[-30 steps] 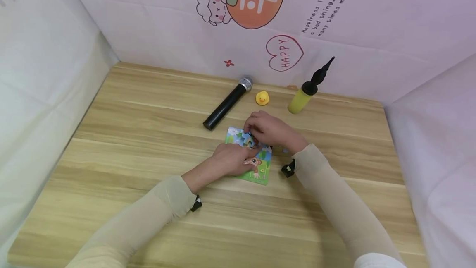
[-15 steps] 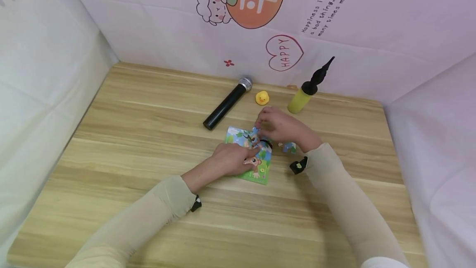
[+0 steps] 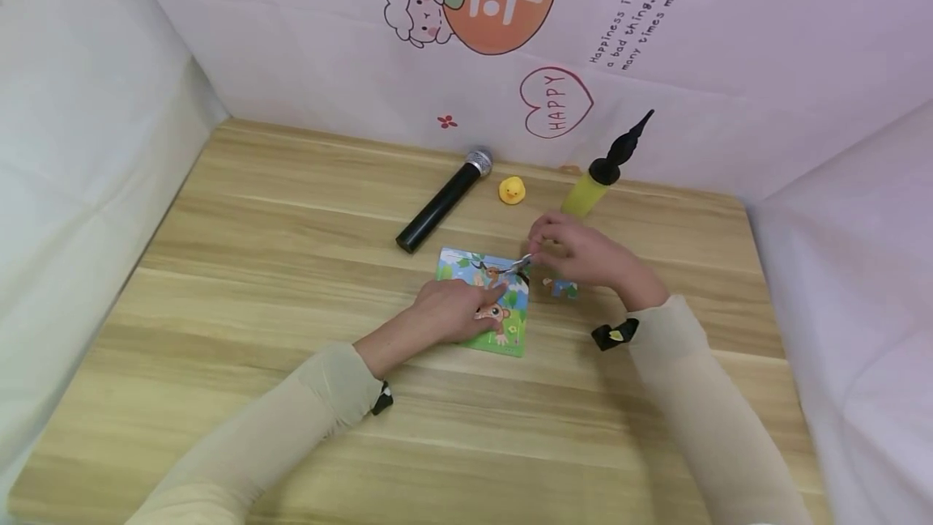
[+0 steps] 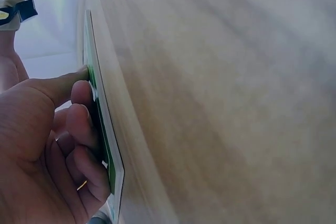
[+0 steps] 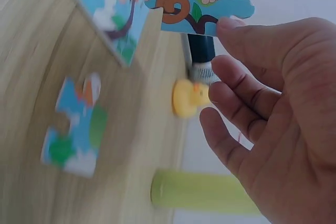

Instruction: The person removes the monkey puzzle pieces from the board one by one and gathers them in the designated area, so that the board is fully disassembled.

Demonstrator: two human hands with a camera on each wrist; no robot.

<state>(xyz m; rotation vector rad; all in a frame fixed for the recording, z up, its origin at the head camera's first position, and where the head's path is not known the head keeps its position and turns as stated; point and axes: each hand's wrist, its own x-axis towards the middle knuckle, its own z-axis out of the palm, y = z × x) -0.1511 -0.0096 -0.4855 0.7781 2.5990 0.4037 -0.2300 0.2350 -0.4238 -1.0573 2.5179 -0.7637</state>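
Observation:
A small jigsaw board point(image 3: 516, 322) with a cartoon animal picture lies flat mid-table. My left hand point(image 3: 453, 310) rests on its left and lower part, thumb and forefinger spread over the picture. In the left wrist view the other fingers point(image 4: 81, 124) bend loosely against the board's face. At the board's upper right corner, my right hand point(image 3: 589, 256) pinches a jigsaw piece point(image 5: 177, 19) showing a brown curled tail, a foot and a branch. That piece is held tilted, above the table. A second jigsaw piece point(image 3: 563, 288) lies loose just right of the board.
Behind the board lie a black microphone point(image 3: 440, 209) and a yellow rubber duck point(image 3: 512, 190). A yellow-green hand pump point(image 3: 583, 194) with a black nozzle stands behind my right hand. A white printed cloth point(image 3: 328, 47) closes off the table's back.
My right hand has moved right, from over the board to its right corner, bringing a jigsaw piece with it. The loose piece has come into view. My left hand stays put.

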